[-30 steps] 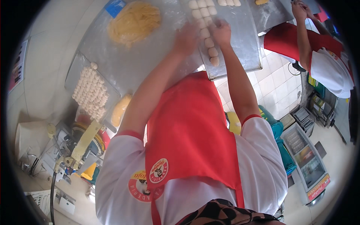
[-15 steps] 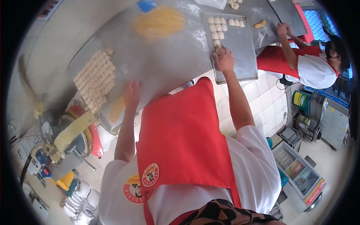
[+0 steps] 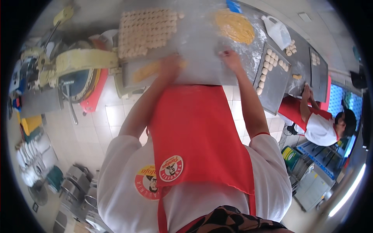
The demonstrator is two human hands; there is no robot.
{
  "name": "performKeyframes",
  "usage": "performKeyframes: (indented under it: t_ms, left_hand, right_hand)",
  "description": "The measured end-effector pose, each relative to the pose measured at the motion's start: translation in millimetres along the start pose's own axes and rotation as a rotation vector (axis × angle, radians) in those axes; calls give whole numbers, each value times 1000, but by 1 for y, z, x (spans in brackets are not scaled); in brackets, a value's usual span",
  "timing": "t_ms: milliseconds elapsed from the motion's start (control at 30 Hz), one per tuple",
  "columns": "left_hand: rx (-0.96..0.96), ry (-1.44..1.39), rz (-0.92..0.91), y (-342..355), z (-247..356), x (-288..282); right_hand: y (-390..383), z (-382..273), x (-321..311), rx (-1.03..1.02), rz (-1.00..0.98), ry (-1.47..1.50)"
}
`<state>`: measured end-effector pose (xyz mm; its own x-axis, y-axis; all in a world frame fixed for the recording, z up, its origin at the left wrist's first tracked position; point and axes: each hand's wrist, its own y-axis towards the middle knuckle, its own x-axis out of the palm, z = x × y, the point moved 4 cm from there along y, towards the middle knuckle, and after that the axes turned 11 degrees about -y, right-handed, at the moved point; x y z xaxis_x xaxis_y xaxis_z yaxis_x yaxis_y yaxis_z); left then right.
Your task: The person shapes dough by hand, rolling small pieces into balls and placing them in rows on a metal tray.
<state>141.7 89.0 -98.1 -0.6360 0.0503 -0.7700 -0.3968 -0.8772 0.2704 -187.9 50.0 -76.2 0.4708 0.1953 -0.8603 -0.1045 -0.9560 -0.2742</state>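
Note:
My left hand (image 3: pixel 170 68) is over the near edge of the metal table, blurred by motion, its fingers not clear. It is beside a yellow strip of dough or filling (image 3: pixel 145 72); a small yellow bit (image 3: pixel 183 64) shows just past its fingers. Farther right, my right hand (image 3: pixel 230 60) is above the table, fingers bent and smeared; whether anything is in them I cannot make out. Rows of small pale dough pieces (image 3: pixel 147 31) lie behind my left hand. A floured yellow mass (image 3: pixel 235 28) spreads on the table beyond my right hand.
To the right, a metal tray (image 3: pixel 274 91) bears round dough balls (image 3: pixel 265 71). A white plastic jug (image 3: pixel 276 32) and a blue scraper-like piece (image 3: pixel 234 6) are farther back. A co-worker (image 3: pixel 316 120) in a red apron works at the right. A cream-coloured machine (image 3: pixel 83 62) stands left.
The view has swung left. My right hand has left the dough balls on the tray and come over the bare table. My left hand is now beside the yellow strip.

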Motion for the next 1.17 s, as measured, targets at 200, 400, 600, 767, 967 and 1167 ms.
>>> performKeyframes:
  t_ms: [200, 400, 600, 767, 967, 1167]
  left_hand:
    - [-33, 31, -144, 0, -14, 21]
    - [21, -193, -20, -4, 9, -16]
    - [21, -156, -56, -4, -1, -11]
    - [9, -137, -83, 2, -1, -9]
    - [-144, -126, 231, 16, -30, -69]
    - [-456, 284, 250, 14, -108, -104]
  right_hand:
    - [-21, -110, 87, -275, -190, 89]
    - [-32, -136, 101, -86, -398, 375]
    - [-24, -139, 99, -97, -394, 365]
    - [-7, -123, 99, 8, -282, 336]
    - [1, -32, 65, 405, -154, 1059]
    - [-6, 12, 55, 445, -194, 761]
